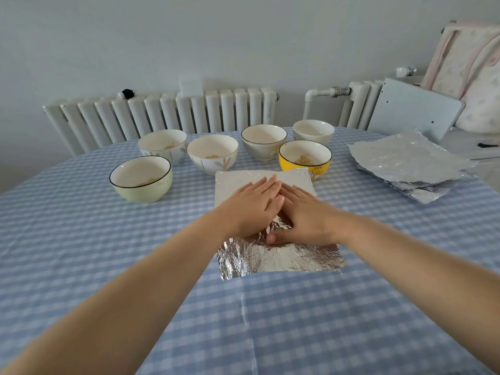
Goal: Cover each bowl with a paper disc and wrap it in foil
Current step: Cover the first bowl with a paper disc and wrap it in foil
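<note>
Round table (81, 266) under a blue-and-white check cloth, filling most of the view. White radiator (162, 112) behind it, against the wall.

At the far right edge, a stack of foil sheets (408, 163), crumpled and loosely squared, well apart from the hands.

At centre, a single foil sheet (278, 257) lying flat on the cloth, roughly rectangular, long axis running away from the body toward the bowls; near edge shiny and wrinkled, far edge almost touching the yellow bowl (305, 159).

Across the far half of the table, six open bowls in a loose arc: pale green bowl (140, 178) nearest on the left, then two white flowered bowls (212, 154), a grey one, a small white one and the yellow one. None covered yet, no wrap on any. No paper disc to be seen anywhere.

Left hand (250, 205) spread flat, palm down, fingers straight and pointing to the sheet's far edge, holding nothing. Right hand (303, 212) likewise flat and pressed on the foil, fingertips meeting the left's near the middle, thumb tucked toward the near side.

Likely step: smoothing the sheet before a bowl goes on it. Yellow bowl directly beyond the fingertips, slightly right, so nearer the right hand; green bowl off to the left, nearer the left hand.
</note>
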Demonstrator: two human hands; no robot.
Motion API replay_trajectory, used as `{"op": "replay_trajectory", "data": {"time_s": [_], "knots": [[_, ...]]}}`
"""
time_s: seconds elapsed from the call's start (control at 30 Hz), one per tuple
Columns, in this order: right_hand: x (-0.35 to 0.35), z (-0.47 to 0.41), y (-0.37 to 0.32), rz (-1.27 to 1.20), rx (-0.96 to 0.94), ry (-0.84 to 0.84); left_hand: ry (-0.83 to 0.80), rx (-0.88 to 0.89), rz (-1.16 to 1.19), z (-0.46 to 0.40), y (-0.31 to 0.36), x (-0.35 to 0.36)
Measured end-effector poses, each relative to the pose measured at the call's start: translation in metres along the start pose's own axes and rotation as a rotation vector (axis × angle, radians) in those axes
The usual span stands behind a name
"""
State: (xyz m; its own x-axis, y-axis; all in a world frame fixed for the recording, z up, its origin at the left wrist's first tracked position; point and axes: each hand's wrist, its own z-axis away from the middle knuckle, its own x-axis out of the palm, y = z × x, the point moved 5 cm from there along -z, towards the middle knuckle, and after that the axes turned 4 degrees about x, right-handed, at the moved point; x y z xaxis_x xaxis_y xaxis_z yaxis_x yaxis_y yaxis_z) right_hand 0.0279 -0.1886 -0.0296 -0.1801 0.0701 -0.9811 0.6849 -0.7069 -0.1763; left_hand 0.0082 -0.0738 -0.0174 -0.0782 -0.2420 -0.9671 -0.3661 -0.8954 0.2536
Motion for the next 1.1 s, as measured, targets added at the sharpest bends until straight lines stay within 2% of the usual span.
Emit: {"op": "replay_trajectory", "data": {"time_s": [0.1,0.2,0.37,0.43,0.53,0.6,0.63,0.7,0.77,0.9,1.0,1.1], "knots": [[-0.002,0.001,-0.002,-0.004,-0.001,-0.008,0.009,-0.069,0.013,-0.004,-0.016,0.007],[-0.005,0.003,-0.003,-0.003,0.039,-0.055,0.012,-0.122,0.122,-0.001,-0.029,0.004],[-0.005,0.007,-0.003,0.023,0.064,-0.076,0.058,-0.183,0.508,0.012,-0.048,0.009],[-0.004,0.006,-0.003,0.029,0.064,-0.078,0.080,-0.187,0.570,0.019,-0.055,0.010],[-0.003,0.005,-0.002,0.011,0.074,-0.077,0.014,-0.205,0.373,0.023,-0.065,0.002],[-0.002,0.005,-0.001,0.006,0.081,-0.069,0.098,-0.230,0.159,0.020,-0.063,-0.015],[-0.002,0.005,-0.001,0.003,0.085,-0.059,0.183,-0.231,0.125,0.018,-0.057,-0.024],[0.000,0.003,0.002,-0.011,0.090,-0.029,0.284,-0.195,0.225,0.016,-0.032,-0.029],[0.002,0.000,0.003,-0.043,0.069,0.033,0.281,-0.139,0.265,0.014,-0.005,-0.016],[0.002,0.000,0.002,-0.109,-0.005,0.126,0.198,-0.188,0.031,0.015,0.007,0.018],[0.003,-0.007,0.011,-0.260,0.094,0.146,0.188,-0.186,-0.027,0.015,0.007,0.018],[0.001,-0.014,0.017,-0.571,0.230,0.133,0.158,-0.189,-0.072,0.017,0.010,0.017]]}}
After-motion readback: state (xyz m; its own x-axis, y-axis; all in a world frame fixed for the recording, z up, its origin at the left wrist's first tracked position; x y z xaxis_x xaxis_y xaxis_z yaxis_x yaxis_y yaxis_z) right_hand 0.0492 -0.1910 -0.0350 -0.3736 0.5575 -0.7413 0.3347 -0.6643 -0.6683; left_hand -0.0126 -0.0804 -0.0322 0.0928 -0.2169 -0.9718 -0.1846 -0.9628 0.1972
